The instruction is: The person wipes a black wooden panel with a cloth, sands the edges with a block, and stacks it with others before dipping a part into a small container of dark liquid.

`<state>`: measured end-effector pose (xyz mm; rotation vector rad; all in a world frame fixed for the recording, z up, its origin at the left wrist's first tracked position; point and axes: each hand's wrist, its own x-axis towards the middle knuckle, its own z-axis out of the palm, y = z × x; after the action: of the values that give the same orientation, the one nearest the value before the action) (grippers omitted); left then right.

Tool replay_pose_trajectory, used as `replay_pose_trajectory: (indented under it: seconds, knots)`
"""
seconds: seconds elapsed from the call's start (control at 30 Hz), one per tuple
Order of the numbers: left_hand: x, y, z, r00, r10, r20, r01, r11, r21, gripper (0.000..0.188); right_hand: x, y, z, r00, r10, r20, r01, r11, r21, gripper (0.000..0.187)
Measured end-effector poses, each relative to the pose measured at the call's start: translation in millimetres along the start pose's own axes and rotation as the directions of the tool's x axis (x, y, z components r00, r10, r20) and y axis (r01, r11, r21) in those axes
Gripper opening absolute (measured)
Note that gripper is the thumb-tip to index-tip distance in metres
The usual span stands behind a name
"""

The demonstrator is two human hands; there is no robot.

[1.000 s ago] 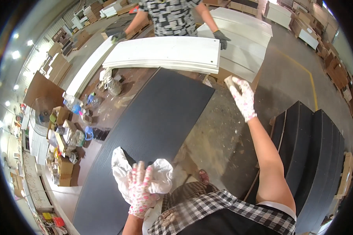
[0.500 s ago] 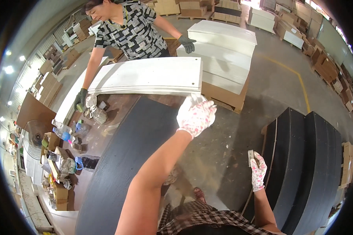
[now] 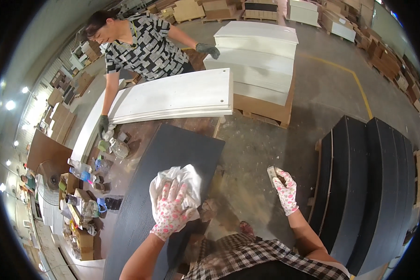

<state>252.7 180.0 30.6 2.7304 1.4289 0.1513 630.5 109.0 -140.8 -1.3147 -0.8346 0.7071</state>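
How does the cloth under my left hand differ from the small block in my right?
The white cloth is crumpled; the small block is straight-edged. The cloth is larger than the block. The cloth lies under the left hand, over the dark panel; the right hand pinches the block. Both are pale.

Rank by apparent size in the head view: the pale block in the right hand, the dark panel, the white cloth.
1. Dark panel
2. White cloth
3. Pale block, in the right hand
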Motion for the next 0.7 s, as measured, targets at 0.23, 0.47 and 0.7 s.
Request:
replay_pose_trajectory:
  seconds: [0.23,0.47,0.7]
  knots:
    - [142.3,49.8,21.5,0.991,0.135,-0.010,-0.135,0.988,-0.074,0.063,-0.3,4.9,-3.7,0.998,0.055,0.015,-0.056,0.994,0.094,0.035]
    - [14.2,52.0,20.1,1.000,-0.018,-0.003,0.018,0.996,0.088,0.061,22.4,-52.9,52.5,0.985,-0.071,0.156,0.060,0.996,0.073,0.037]
    - [-283.6,45.6,7.4,0.764,-0.640,-0.084,0.646,0.759,0.082,0.060,0.5,-122.6,210.4,0.787,-0.340,0.515,0.309,0.939,0.148,0.037]
